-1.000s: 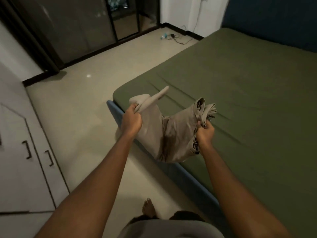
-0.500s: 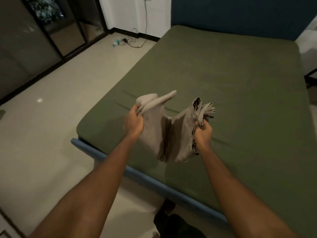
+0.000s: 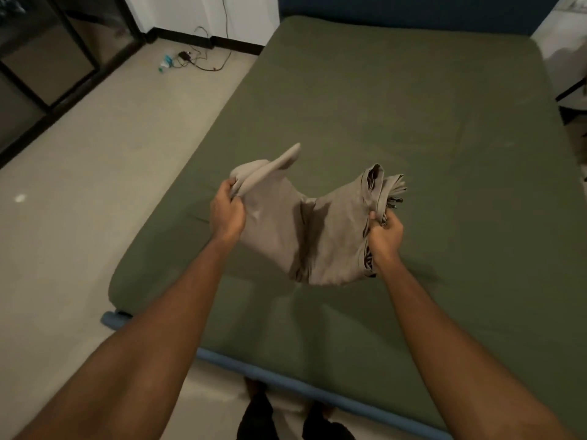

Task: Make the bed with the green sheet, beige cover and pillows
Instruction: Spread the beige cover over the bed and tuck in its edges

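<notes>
While green sheet (image 3: pixel 397 128) lies flat, left hand (image 3: pixel 227 214) and right hand (image 3: pixel 384 231) grip beige cover (image 3: pixel 305 230) (bunched).

No text, label, brand, number or sign can be read on anything in view.

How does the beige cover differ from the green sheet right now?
The green sheet lies spread out flat; the beige cover is bunched up. The green sheet rests untouched; the beige cover hangs in the air, gripped by the left hand and right hand. Both are plain cloth.
</notes>
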